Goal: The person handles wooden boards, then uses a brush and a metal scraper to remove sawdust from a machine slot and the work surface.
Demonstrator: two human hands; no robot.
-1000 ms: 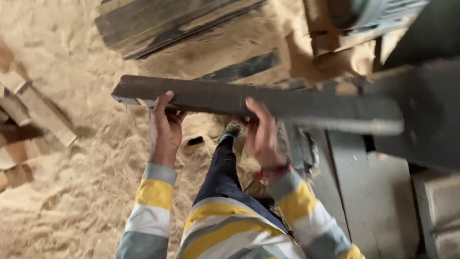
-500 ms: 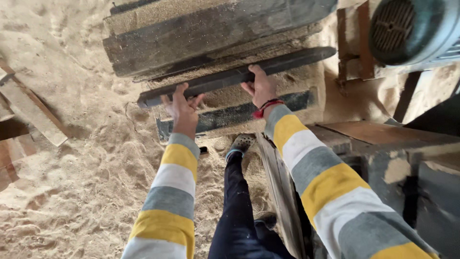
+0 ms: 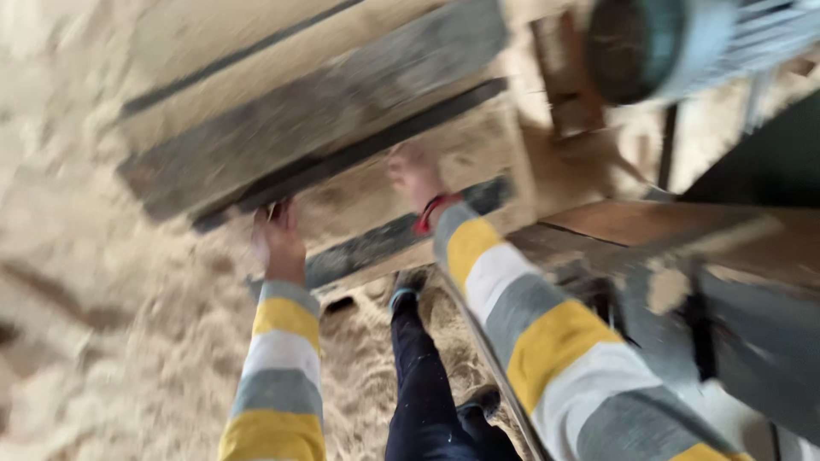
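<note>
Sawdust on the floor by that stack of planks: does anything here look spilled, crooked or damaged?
Yes. Sawdust lies loose over the whole floor, right round the person's shoes. The stacked planks sit unevenly, edges not lined up, their dark faces rough and weathered. Both hands, left and right, are against a dark plank.
</note>
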